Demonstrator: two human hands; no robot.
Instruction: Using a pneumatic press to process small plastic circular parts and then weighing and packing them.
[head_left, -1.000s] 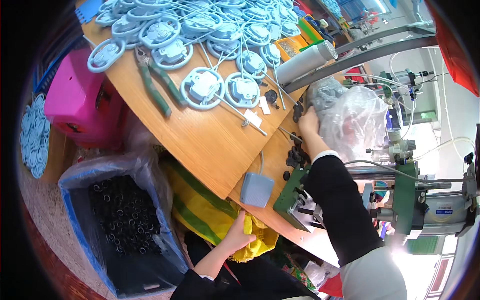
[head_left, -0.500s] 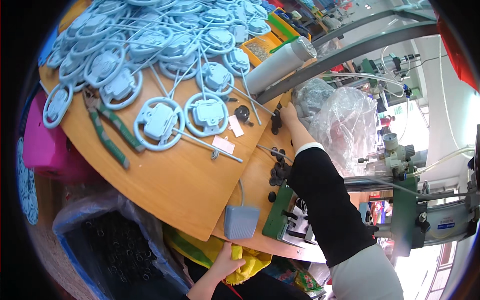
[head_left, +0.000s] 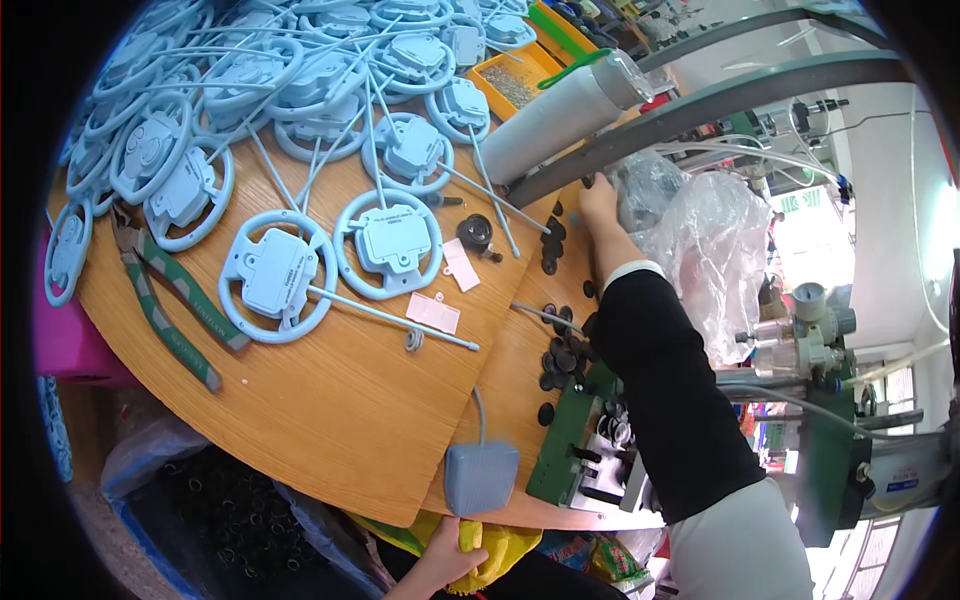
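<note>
The left hand [head_left: 447,560] had thumb and fingers closed on yellow fabric [head_left: 510,550] by the edge of the worktop [head_left: 340,430], while the right hand [head_left: 600,205] curled, its hold unclear, beside a clear plastic bag [head_left: 712,260], near black discs [head_left: 566,362].

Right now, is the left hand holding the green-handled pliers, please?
No, the pliers lie on the wooden table while the left hand grips yellow fabric.

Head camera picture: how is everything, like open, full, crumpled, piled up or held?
Left hand: closed on yellow cloth
Right hand: beside plastic bags, grip unclear
Plastic bags: crumpled
Pliers: handles spread
Light-blue wheels: piled up
Blue bin: holding black rings
Yellow tray: holding small pieces
Black discs: scattered
</note>
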